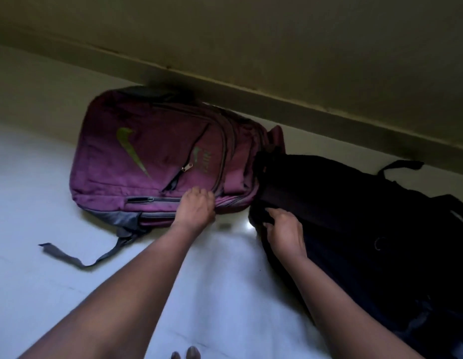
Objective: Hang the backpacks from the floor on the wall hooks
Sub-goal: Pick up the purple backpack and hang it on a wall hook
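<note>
A maroon backpack (pixel 152 156) with a green swoosh lies flat on the white floor against the wall. My left hand (pixel 195 207) rests on its near edge with the fingers curled into the fabric. A black backpack (pixel 354 216) lies to its right, its top overlapping the maroon one. My right hand (pixel 283 230) is on the black backpack's near upper edge, fingers bent around the fabric there. No wall hooks are in view.
The olive wall and its skirting (pixel 302 104) run diagonally behind the bags. A grey strap (pixel 70 256) trails from the maroon backpack across the white floor (pixel 44 294) at the left. My toes (pixel 187 353) show at the bottom edge.
</note>
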### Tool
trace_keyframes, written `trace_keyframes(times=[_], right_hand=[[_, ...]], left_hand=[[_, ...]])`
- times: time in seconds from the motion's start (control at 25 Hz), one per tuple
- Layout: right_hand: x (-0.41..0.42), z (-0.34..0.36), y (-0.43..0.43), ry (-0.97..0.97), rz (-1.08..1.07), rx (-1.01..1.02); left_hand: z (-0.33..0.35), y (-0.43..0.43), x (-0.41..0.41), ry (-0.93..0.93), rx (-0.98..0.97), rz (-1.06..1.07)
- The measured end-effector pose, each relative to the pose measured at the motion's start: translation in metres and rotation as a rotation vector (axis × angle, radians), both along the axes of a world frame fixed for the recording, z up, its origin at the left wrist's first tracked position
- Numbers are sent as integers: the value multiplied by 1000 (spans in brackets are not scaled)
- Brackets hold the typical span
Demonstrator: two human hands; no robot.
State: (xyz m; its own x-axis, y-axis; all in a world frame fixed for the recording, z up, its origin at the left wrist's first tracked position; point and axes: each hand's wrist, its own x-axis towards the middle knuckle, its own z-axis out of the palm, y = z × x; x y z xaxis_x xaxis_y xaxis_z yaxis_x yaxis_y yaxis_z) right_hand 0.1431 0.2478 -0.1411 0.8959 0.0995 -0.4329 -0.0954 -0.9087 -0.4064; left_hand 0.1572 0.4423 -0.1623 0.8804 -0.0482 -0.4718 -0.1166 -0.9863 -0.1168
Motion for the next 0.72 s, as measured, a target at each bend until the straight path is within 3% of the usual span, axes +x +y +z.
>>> trace_keyframes(times=[0.04, 0.32, 0.44, 0.72], right_hand=[[-1, 20, 3, 1, 4, 8], [7, 230, 80, 26, 165, 115], [7, 323, 144, 28, 232, 161], [-24, 464, 282, 40, 464, 261]], left_hand=[[26, 7, -2, 22, -33, 53], [244, 92, -48, -283, -371, 469], [338, 152, -78, -358, -407, 631], [486, 256, -183, -510, -513, 993]])
